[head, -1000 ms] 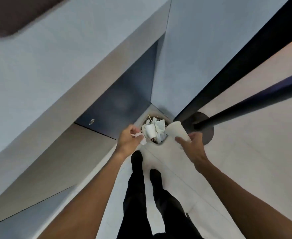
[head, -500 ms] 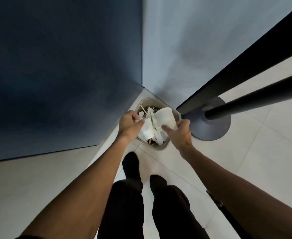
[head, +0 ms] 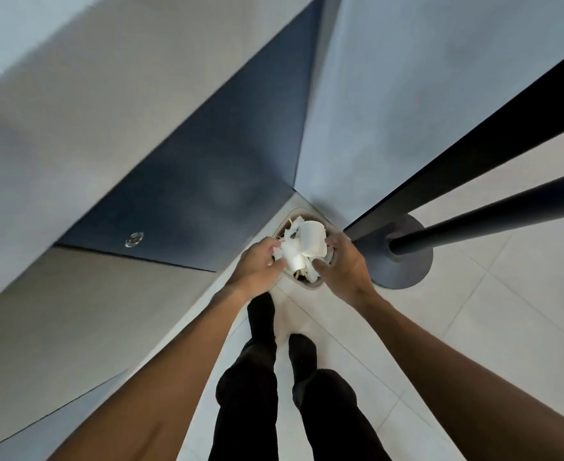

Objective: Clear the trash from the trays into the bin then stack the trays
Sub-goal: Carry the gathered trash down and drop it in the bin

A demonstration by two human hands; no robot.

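A small beige bin (head: 311,286) stands on the floor in a wall corner, heaped with white paper cups and wooden sticks. A white paper cup (head: 312,241) lies on top of the heap. My left hand (head: 259,262) is at the bin's left rim, its fingers and thumb curled on white paper trash (head: 290,257). At the right rim, my right hand (head: 343,266) has its fingers spread against the cup's side without closing on it. No tray is in view.
A dark round base (head: 403,257) with a black pole (head: 490,221) stands just right of the bin. Grey and dark blue wall panels (head: 207,181) close in behind and to the left. My two black-clad legs (head: 264,377) stand on pale floor tiles below the bin.
Both hands moved in over the bin. The cup left my right hand's grip and now lies on the heap. The camera view swung between frames.
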